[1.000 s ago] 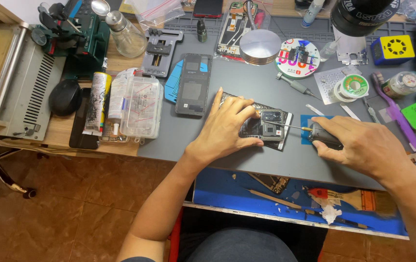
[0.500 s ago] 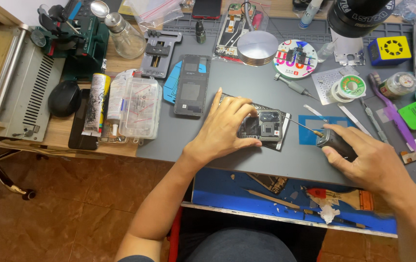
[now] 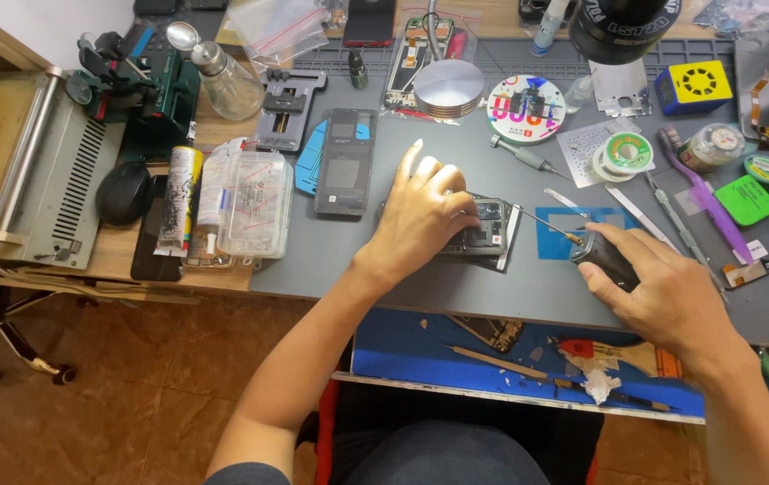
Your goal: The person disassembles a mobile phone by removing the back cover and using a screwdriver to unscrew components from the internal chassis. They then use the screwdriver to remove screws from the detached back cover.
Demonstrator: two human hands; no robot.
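Observation:
My left hand (image 3: 425,211) lies flat on an opened phone (image 3: 488,235) in the middle of the grey work mat (image 3: 420,287), pressing it down. The phone's inner boards show beyond my fingers. My right hand (image 3: 663,296) grips a black-handled screwdriver (image 3: 595,254); its thin shaft points left and its tip sits at the phone's right edge. A dark phone back cover (image 3: 346,162) lies just left of my left hand.
A clear plastic parts box (image 3: 254,202), a tube and a black mouse (image 3: 124,191) sit at the left. A grey machine (image 3: 21,171) fills the far left. Tweezers (image 3: 649,214), tape rolls (image 3: 627,153), a round metal disc (image 3: 447,88) and small tools crowd the back and right.
My right hand with the screwdriver has drawn back to the right, so its tip has moved from over the phone to its right edge. My left hand stays on the phone.

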